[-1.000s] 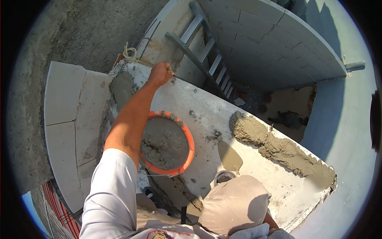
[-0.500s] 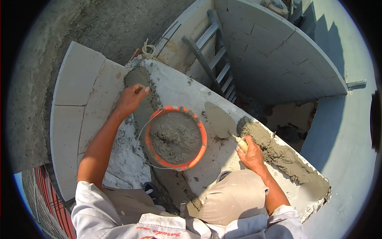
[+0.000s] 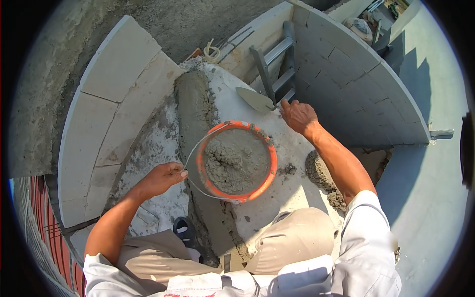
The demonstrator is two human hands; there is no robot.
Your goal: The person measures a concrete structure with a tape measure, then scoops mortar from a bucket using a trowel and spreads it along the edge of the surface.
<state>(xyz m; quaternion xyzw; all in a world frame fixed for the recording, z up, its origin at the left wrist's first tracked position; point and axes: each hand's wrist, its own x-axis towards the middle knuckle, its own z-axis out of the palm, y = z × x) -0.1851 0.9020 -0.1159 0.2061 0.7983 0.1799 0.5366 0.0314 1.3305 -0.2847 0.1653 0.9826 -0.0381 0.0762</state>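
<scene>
An orange-rimmed bucket (image 3: 273, 171) full of grey mortar (image 3: 236, 161) stands on the pale ledge between my hands. My left hand (image 3: 162, 179) is at the left of the bucket, its fingers closed on the thin wire handle (image 3: 190, 153). Beyond the bucket, near the ledge's far edge, my right hand (image 3: 299, 117) is wrapped round the handle of a trowel (image 3: 255, 100), whose blade points left. A band of wet mortar (image 3: 194, 106) runs along the ledge left of the bucket. Another mortar heap (image 3: 316, 171) lies partly under my right forearm.
A metal ladder (image 3: 281, 79) stands in the deep opening beyond the ledge, beside a curved block wall (image 3: 346, 69). Pale blocks (image 3: 101, 119) line the left side. A coiled hose (image 3: 212, 52) lies at the far corner. My shoe (image 3: 185, 232) is near the mortar band.
My right hand has moved forward and left with the trowel, towards the ledge's far edge. My left hand has come back from the far side to the bucket's wire handle. The view has shifted.
</scene>
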